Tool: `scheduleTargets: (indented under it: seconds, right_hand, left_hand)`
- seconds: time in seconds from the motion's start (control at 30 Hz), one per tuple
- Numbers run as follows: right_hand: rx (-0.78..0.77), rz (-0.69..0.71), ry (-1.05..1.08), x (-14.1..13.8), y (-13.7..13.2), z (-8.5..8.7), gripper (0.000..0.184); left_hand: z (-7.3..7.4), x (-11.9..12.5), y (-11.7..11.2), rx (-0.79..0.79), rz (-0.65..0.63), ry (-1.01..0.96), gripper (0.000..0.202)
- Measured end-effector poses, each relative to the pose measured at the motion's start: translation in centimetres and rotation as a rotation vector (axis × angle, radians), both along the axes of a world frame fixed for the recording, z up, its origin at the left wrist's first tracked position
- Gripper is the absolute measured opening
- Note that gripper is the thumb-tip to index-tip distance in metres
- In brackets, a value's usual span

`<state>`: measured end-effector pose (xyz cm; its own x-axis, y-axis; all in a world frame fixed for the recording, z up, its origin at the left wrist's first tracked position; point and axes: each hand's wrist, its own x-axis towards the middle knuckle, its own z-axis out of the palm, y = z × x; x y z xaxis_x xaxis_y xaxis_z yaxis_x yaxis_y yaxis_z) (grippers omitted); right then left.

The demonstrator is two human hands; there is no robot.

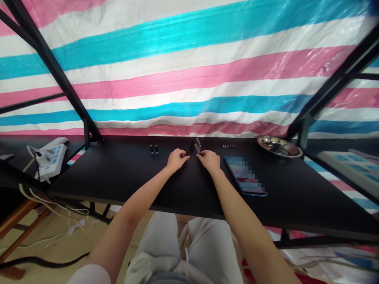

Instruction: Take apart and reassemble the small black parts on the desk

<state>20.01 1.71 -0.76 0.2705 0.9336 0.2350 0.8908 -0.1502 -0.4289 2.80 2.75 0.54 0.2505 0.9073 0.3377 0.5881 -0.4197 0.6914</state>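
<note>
Both my hands rest on a black table (124,173), fingers curled, close together near its far middle. My left hand (176,159) pinches a small dark part at its fingertips. My right hand (209,159) is closed in a pinch on something too small to make out. Just beyond the fingertips stands a little cluster of small grey and dark pieces (197,146). Two small dark upright pieces (154,149) stand to the left of my left hand. A short row of tiny parts (229,146) lies to the right.
A smartphone (244,175) lies screen-up right of my right hand. A metal dish (278,146) sits at the far right. A power strip (50,157) with cables is at the left. Black frame posts and a striped tarp stand behind the table.
</note>
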Motion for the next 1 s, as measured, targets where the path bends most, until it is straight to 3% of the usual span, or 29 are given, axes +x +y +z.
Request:
scheduleTargets:
  seconds: [0.27,0.53,0.77,1.0]
  right_hand:
    - [-0.015,0.019,-0.036,-0.1,-0.7,0.8,0.025]
    - [-0.049,0.046,0.004,-0.3,-1.1,1.4,0.025]
    - [-0.062,0.052,0.007,-0.5,-1.3,1.6,0.024]
    - [0.017,0.073,0.039,-0.8,-1.1,1.3,0.026]
  left_hand:
    - [-0.2,3.9,2.1,-0.055,0.136,0.019,0.013]
    - [-0.3,4.7,2.2,-0.014,0.134,0.242,0.017]
    - [0.5,3.7,1.4,0.019,0.129,0.399,0.025]
    - [0.8,-0.2,-2.9,0.201,0.052,0.643,0.026]
